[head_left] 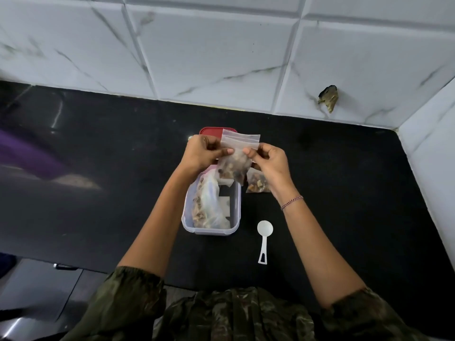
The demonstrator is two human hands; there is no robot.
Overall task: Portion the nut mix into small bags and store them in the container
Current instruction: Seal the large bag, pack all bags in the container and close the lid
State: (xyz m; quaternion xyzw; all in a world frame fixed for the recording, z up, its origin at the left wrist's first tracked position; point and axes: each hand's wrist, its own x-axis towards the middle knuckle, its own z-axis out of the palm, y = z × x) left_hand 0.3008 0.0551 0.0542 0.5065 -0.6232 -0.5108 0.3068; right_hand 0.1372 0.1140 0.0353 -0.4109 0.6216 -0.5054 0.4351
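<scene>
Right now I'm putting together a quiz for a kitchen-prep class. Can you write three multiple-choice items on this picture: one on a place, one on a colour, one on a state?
1. Where does the white scoop lie relative to the clear container?
A. Inside it
B. To its right, on the black counter
C. On top of it

2. What colour is the lid behind the container?
A. Red
B. Blue
C. Green

3. What do the left hand and right hand do with the small bag?
A. Both lie flat on the counter, away from it
B. Only the left touches it
C. Both pinch it, holding it up over the container

Answers:
1. B, since the scoop rests on bare counter beside the container's right wall.
2. A, as a red edge shows behind the hands.
3. C, because fingers from each side grip the bag.
</scene>
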